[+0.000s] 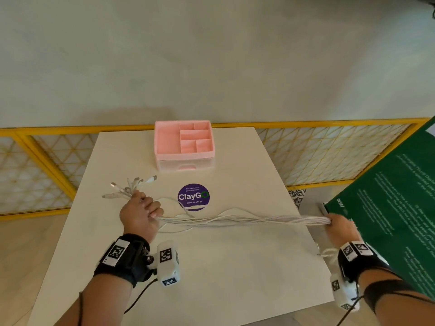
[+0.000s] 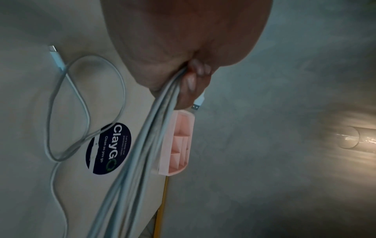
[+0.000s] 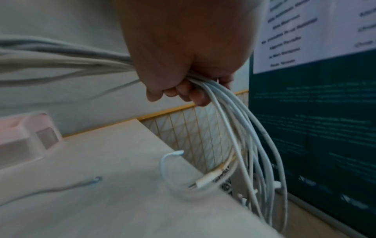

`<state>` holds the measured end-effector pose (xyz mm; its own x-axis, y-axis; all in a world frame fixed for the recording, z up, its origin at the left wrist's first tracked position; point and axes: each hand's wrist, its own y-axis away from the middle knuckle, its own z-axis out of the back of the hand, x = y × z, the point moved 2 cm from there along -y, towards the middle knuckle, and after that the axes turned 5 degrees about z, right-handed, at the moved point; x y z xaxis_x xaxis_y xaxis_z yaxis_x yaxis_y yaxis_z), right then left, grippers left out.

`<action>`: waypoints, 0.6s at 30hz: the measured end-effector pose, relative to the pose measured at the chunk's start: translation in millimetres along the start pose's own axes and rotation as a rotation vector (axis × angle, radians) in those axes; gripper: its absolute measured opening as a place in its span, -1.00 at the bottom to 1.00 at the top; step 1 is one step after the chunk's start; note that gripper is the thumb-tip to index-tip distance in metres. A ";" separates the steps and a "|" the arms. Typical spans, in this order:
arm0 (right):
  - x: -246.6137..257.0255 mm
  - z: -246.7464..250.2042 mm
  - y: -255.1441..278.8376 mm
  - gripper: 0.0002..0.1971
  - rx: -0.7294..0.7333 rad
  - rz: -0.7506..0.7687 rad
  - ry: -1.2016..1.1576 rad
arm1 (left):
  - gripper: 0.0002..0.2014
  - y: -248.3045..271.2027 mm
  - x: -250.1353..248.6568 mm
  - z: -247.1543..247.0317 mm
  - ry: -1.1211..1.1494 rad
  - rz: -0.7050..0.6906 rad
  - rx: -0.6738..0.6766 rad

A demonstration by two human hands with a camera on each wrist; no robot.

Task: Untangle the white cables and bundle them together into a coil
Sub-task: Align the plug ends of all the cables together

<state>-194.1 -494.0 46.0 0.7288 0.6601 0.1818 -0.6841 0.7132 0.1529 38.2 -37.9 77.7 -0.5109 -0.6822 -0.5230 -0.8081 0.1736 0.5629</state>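
A bundle of several white cables (image 1: 237, 220) stretches across the white table (image 1: 235, 267) between my two hands. My left hand (image 1: 141, 214) grips one end in a fist; USB plugs (image 1: 131, 185) fan out beyond it. In the left wrist view the left hand (image 2: 191, 77) holds the cable bundle (image 2: 146, 141), and one loose cable (image 2: 67, 116) loops on the table. My right hand (image 1: 336, 225) grips the other end at the table's right edge. In the right wrist view the right hand (image 3: 189, 85) holds the cables (image 3: 240, 128), whose tails and plugs hang down past the edge.
A pink compartment organiser (image 1: 184, 145) with a drawer stands at the table's far middle. A purple round sticker (image 1: 193, 196) lies under the cables. A green printed board (image 1: 388, 220) leans at the right. A yellow-framed lattice fence (image 1: 329, 151) runs behind the table.
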 end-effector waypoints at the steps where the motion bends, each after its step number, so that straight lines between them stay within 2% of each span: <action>1: -3.5 -13.5 1.9 -0.79 0.020 -0.060 0.001 | -0.64 2.1 0.1 -3.0 -0.003 -0.005 0.008; 3: -8.5 -38.4 6.0 -0.80 0.089 -0.139 0.032 | -0.64 5.2 1.5 -9.4 -0.013 -0.015 0.020; 6: -13.6 -65.5 7.6 -0.67 0.276 -0.130 0.140 | -0.65 8.7 2.3 -15.0 -0.031 -0.041 0.033; 7: -12.8 -70.3 7.6 -0.51 0.350 -0.111 0.179 | -0.65 9.1 1.7 -15.2 -0.034 -0.049 0.039; 9: 4.7 -66.0 12.4 -0.09 0.496 -0.060 0.258 | -0.65 9.4 0.0 -14.8 -0.038 -0.064 0.047; 11: 46.9 -48.5 20.2 0.23 0.556 0.095 0.290 | -0.65 8.8 0.2 -13.5 -0.045 -0.080 0.045; 12: 74.3 -38.3 25.9 0.33 0.560 0.197 0.259 | -0.65 8.6 1.8 -12.8 -0.047 -0.086 0.042; 13: 103.7 -28.5 32.7 0.38 0.559 0.295 0.206 | -0.65 8.5 4.3 -12.1 -0.047 -0.092 0.038; 15: 166.4 -10.5 53.1 0.35 0.553 0.493 0.011 | -0.65 9.2 11.2 -11.3 -0.036 -0.091 0.027; 18: 254.7 -1.7 89.2 0.10 0.551 0.706 -0.386 | -0.64 13.4 25.6 -15.7 0.003 -0.043 0.030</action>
<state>-69.5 -261.9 104.3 0.1534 0.7005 0.6970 -0.9489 -0.0924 0.3017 18.9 -64.2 81.9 -0.4745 -0.6918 -0.5443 -0.8378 0.1653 0.5203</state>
